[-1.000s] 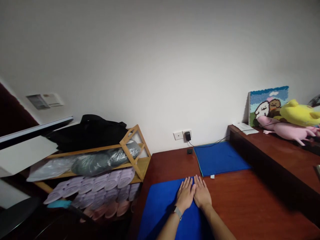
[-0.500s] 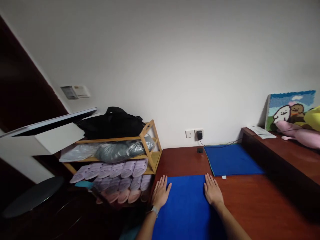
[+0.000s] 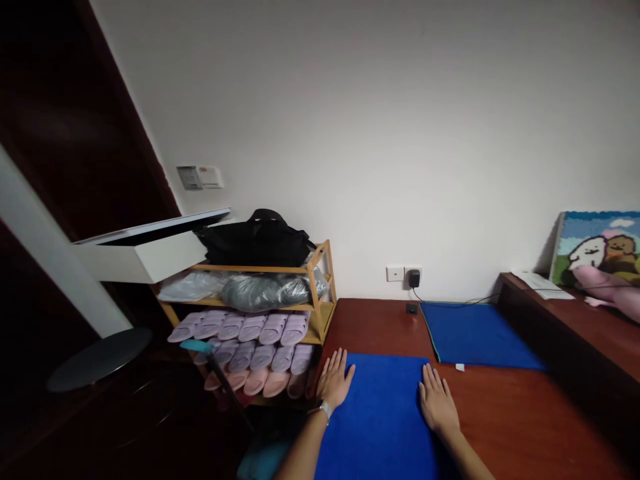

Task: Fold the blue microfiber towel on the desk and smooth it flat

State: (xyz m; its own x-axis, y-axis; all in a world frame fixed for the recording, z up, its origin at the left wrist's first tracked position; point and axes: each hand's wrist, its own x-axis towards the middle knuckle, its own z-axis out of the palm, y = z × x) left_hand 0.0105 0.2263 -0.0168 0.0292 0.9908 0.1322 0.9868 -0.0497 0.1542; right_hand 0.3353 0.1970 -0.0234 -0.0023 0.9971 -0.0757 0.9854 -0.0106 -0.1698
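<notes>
A bright blue cloth point(image 3: 381, 413) lies flat on the reddish-brown wooden table point(image 3: 520, 413), running down to the bottom of the view. My left hand point(image 3: 335, 381) rests palm down on its far left corner, fingers stretched out, with a light-coloured band on the wrist. On the far right edge, my right hand point(image 3: 440, 401) lies flat too, fingers extended. Neither hand grips anything. Behind and to the right is a second blue cloth point(image 3: 480, 337) with a green edge and a small white tag point(image 3: 460, 367).
A wooden rack point(image 3: 320, 300) on the left holds lilac and pink slippers point(image 3: 260, 360), plastic-wrapped items, a black bag point(image 3: 257, 241) and a white box point(image 3: 145, 260). A black plug point(image 3: 414, 278) with a cable is at the wall. A raised ledge point(image 3: 575, 313) with a pink plush point(image 3: 610, 287) borders the right.
The camera view has turned a little to the left, so the scene sits further right in the picture. Both hands stay flat at the far edge of the near cloth.
</notes>
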